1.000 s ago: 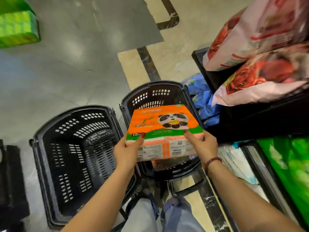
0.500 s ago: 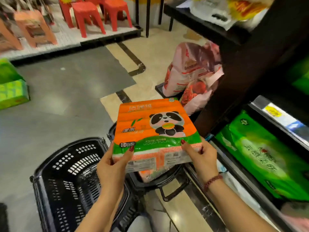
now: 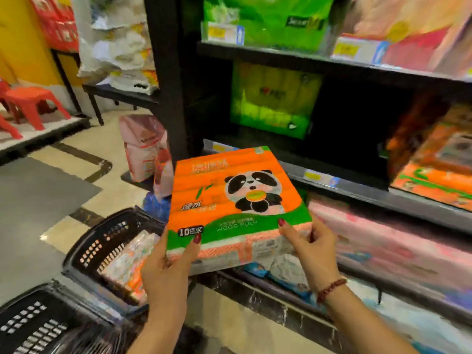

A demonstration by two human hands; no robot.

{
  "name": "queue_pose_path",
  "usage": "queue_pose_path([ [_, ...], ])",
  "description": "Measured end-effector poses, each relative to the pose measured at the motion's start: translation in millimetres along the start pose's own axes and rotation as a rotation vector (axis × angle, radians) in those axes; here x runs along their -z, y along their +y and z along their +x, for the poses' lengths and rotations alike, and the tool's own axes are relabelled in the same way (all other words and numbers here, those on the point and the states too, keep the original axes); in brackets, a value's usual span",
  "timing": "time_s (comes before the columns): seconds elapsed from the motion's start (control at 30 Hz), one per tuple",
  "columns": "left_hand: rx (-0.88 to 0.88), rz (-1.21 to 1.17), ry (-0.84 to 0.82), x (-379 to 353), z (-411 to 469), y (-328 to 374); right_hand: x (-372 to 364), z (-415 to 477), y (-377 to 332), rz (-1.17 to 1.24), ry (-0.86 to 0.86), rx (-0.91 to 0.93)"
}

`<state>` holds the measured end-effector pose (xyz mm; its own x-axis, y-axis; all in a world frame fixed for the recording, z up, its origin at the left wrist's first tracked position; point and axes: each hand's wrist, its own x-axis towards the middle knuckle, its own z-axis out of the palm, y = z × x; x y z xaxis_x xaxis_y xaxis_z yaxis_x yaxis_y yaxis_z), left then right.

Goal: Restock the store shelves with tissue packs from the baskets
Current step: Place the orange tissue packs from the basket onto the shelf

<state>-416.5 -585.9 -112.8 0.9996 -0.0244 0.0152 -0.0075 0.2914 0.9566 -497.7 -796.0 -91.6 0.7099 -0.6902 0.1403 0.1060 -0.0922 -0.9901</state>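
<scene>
An orange and green tissue pack [image 3: 237, 200] with a panda on it is held flat at the centre of the frame, in front of a dark store shelf [image 3: 362, 191]. The left hand [image 3: 166, 269] grips its near left corner, thumb on top, and the right hand [image 3: 309, 249] grips the near right corner the same way. At lower left, a black basket [image 3: 107, 241] holding more packs and a second basket [image 3: 33, 325] sit on the grey and beige floor [image 3: 33, 205]. A red stool [image 3: 33, 100] stands at upper left.

The tissue pack [image 3: 237, 198] has a glossy plastic wrap; the basket [image 3: 107, 241] is matt black plastic; the floor [image 3: 38, 198] is smooth.
</scene>
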Motion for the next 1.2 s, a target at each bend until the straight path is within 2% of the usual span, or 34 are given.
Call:
queue_pose_path([
  [0.27, 0.067, 0.019, -0.294, -116, -38, -19, 130, -21, -20, 0.012, 0.336, 0.037],
  [0.43, 0.052, 0.076, -0.507, -173, -30, -26, 167, -5, -23, -0.046, 0.446, 0.065],
  [0.53, 0.023, 0.101, -0.566, -205, -16, -28, 176, 12, -18, -0.068, 0.507, 0.051],
  [0.77, 0.098, 0.252, -0.649, -235, 23, -45, 183, 38, 4, 0.006, 0.572, -0.069],
  [0.87, 0.260, 0.253, -0.676, -251, 46, -44, 186, 57, -1, 0.033, 0.568, -0.153],
  [0.97, 0.355, 0.306, -0.758, -270, 64, -45, 192, 75, -4, -0.049, 0.534, -0.268],
  [1.1, 0.235, 0.471, -0.875, -279, 68, -51, 199, 86, -3, -0.173, 0.523, -0.346],
  [1.2, 0.195, 0.434, -0.885, -279, 64, -60, 205, 83, -4, -0.201, 0.515, -0.300],
])
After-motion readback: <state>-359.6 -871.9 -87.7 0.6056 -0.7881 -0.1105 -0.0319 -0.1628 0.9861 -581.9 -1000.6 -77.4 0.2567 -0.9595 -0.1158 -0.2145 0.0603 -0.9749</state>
